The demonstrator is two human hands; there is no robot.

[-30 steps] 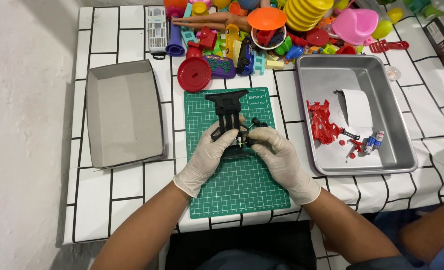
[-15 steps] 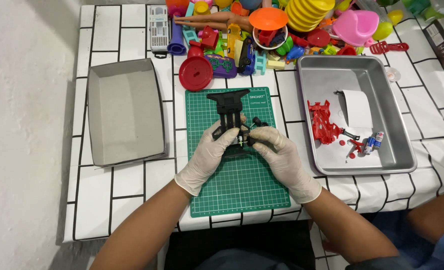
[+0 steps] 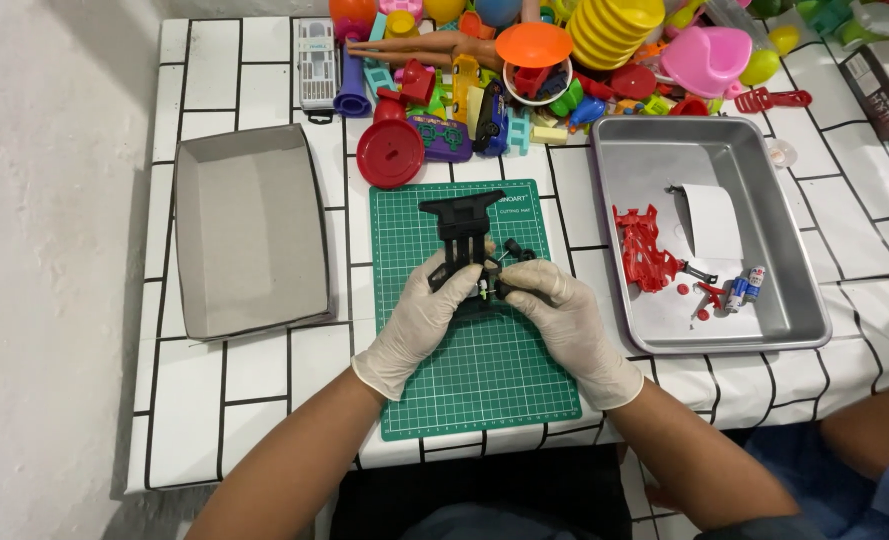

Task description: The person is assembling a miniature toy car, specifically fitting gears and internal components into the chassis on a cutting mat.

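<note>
A black toy car chassis [image 3: 464, 228] lies on a green cutting mat [image 3: 484, 370] in the middle of the tiled table. Both my hands wear white gloves. My left hand [image 3: 419, 320] grips the chassis's near left side. My right hand [image 3: 564, 315] holds its near right side, by a small black wheel [image 3: 513, 247]. The part under my fingers is hidden.
An empty grey tray [image 3: 249, 235] sits to the left. A metal tray [image 3: 764, 200] on the right holds a red car shell [image 3: 644, 248], a white paper and small parts. A heap of colourful plastic toys [image 3: 524, 60] lines the far edge. Another person's arm [image 3: 874, 430] is at lower right.
</note>
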